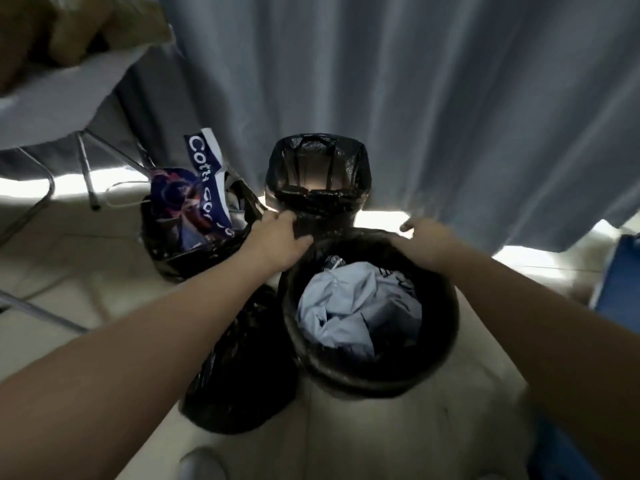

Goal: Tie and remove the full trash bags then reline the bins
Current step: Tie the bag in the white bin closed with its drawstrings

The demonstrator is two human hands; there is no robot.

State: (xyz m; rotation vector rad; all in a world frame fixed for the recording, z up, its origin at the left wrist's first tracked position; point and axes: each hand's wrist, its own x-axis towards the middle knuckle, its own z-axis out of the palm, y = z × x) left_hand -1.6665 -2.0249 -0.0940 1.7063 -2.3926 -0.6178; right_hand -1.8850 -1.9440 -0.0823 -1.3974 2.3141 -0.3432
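Note:
A round bin (pixel 446 327) lined with a black bag (pixel 367 370) stands in front of me, holding crumpled pale blue paper (pixel 353 313). My left hand (pixel 280 237) pinches the black bag's edge at the bin's far left rim. At the far right rim my right hand (pixel 424 237) rests on the bag, its fingers hidden behind the edge. Beyond stands a second bin (pixel 318 174) with a black liner and nothing visible inside. A full black bag (pixel 194 233) with blue printed packaging sits to the left. Another black bag (pixel 242 368) lies under my left forearm.
A grey-blue curtain (pixel 433 98) hangs behind the bins. A chair with metal legs (pixel 86 168) stands at the left, cloth piled on its seat. A blue object (pixel 620 271) is at the right edge. The floor is pale tile.

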